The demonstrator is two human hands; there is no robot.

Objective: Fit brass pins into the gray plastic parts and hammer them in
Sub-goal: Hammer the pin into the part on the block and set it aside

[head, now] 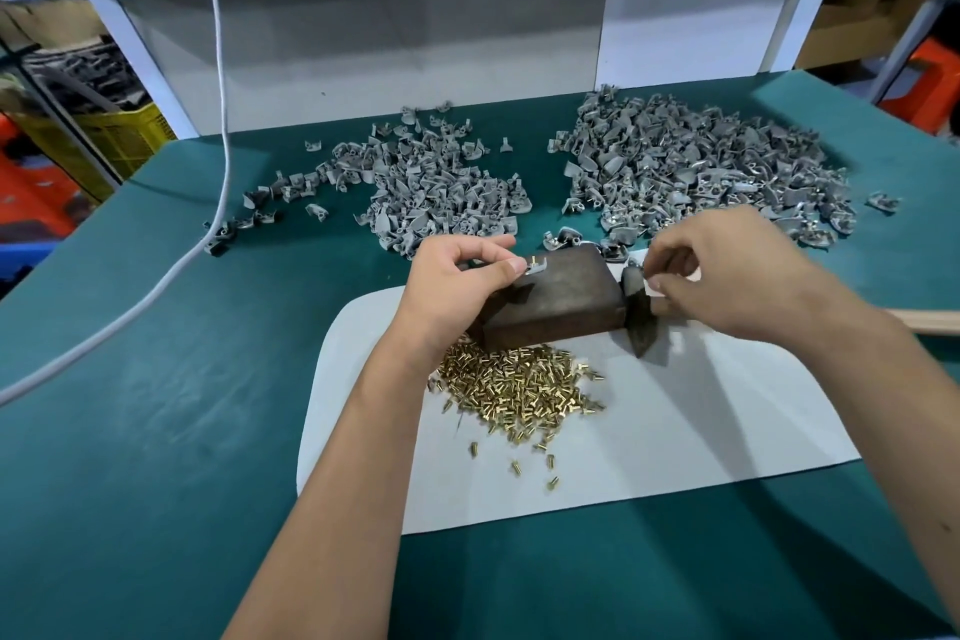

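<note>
On the wooden block (pixel 550 299), your left hand (pixel 457 276) pinches a gray plastic part (pixel 535 267); your right hand (pixel 727 270) curls around the hammer (pixel 640 314), brass pins (pixel 519 387) just below.

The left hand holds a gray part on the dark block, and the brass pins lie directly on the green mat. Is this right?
Not quite. In the head view, the left hand does hold a gray part on the dark block, but the brass pins lie on the white sheet.
</note>
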